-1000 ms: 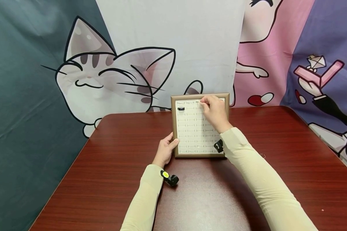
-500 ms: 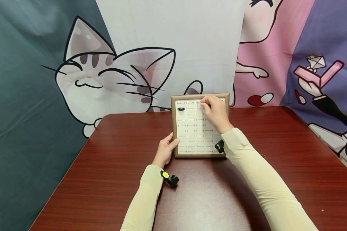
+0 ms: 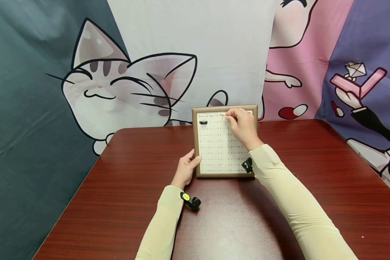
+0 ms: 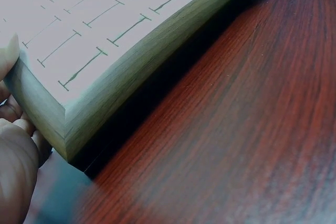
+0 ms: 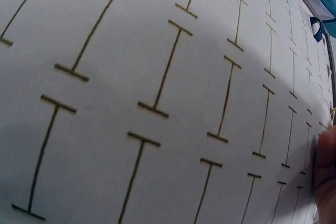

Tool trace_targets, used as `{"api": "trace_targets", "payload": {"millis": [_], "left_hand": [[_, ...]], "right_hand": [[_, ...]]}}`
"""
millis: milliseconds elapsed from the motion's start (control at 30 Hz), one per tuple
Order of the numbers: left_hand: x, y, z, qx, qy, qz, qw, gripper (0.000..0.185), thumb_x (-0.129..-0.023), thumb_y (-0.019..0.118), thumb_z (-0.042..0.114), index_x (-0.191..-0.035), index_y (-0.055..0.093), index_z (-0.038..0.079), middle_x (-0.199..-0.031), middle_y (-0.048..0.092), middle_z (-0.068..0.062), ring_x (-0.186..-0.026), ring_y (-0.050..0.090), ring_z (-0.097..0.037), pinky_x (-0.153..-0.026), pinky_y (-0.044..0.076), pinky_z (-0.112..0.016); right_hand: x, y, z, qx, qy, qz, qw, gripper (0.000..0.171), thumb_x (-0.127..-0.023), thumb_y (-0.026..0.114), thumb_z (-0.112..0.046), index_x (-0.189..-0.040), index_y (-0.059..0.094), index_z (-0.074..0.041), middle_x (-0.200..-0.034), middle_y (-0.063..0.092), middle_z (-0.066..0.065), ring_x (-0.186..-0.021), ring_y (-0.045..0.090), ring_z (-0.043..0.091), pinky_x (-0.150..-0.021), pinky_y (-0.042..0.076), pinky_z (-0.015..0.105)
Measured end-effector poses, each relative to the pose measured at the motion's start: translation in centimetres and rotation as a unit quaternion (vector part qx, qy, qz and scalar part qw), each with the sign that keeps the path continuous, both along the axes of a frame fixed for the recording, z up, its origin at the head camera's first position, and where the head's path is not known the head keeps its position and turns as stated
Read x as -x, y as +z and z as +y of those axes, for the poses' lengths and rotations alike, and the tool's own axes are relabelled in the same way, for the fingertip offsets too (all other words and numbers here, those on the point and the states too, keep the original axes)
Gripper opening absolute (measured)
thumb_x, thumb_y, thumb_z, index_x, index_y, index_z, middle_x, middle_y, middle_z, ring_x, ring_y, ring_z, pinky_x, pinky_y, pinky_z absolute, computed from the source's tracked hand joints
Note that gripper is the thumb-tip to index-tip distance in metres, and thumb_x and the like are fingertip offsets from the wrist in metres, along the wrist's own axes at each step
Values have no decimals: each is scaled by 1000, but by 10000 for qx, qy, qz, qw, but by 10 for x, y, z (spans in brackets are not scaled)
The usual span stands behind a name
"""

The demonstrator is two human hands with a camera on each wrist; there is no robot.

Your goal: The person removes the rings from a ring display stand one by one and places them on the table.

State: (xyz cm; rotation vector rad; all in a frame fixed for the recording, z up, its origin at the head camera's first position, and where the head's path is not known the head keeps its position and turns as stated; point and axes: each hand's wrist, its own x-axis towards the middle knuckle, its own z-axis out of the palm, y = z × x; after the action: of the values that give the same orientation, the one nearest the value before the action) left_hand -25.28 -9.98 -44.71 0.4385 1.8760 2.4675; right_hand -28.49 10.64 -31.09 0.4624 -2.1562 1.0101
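A wood-framed ring display board (image 3: 215, 159) with rows of I-shaped slits stands tilted back on the table. My left hand (image 3: 183, 169) grips its lower left edge; in the left wrist view the thumb (image 4: 7, 56) lies on the front and the fingers are behind the frame. A black ring (image 3: 203, 122) sits in a slit near the board's upper left. My right hand (image 3: 242, 126) is at the top row, thumb and forefinger pinching a tiny thin ring (image 5: 333, 113) against the board. The fingertips mostly hide it.
The dark red table (image 3: 123, 216) runs under both arms. A thin pale loop (image 3: 295, 176) lies on it, right of the board. A cartoon-printed cloth (image 3: 234, 43) hangs directly behind the table's far edge. Wrist cameras (image 3: 191, 201) are strapped to both sleeves.
The right wrist has shifted very slightly right and down, its fingertips staying at the same top-row spot. My left hand and the board have not moved.
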Motion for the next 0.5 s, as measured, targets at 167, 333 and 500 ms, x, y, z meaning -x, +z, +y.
{"api": "trace_targets", "payload": {"millis": [167, 333, 500], "left_hand": [[-1, 1, 0, -22, -17, -23, 10000, 50, -92, 52, -1, -139, 35, -6, -128, 48, -32, -95, 61, -8, -82, 52, -25], [0, 1, 0, -29, -14, -74, 10000, 49, -92, 51, -2, -138, 36, -6, -128, 47, -33, -94, 62, -8, -82, 52, -24], [0, 1, 0, -7, -20, -36, 10000, 49, -92, 51, -1, -138, 35, -7, -128, 47, -33, -94, 61, -7, -82, 52, -23]], "right_hand": [[0, -1, 0, 5, 37, -7, 10000, 4, -83, 64, -2, -85, 65, 2, -82, 64, 14, -71, 51, 24, -71, 40, 36], [0, -1, 1, -12, 38, -21, 10000, 4, -83, 64, -2, -85, 65, 2, -82, 64, 14, -71, 51, 24, -71, 40, 36], [0, 0, 1, -32, 31, -26, 10000, 4, -83, 63, -2, -84, 65, 2, -82, 64, 14, -71, 52, 24, -70, 41, 36]]}}
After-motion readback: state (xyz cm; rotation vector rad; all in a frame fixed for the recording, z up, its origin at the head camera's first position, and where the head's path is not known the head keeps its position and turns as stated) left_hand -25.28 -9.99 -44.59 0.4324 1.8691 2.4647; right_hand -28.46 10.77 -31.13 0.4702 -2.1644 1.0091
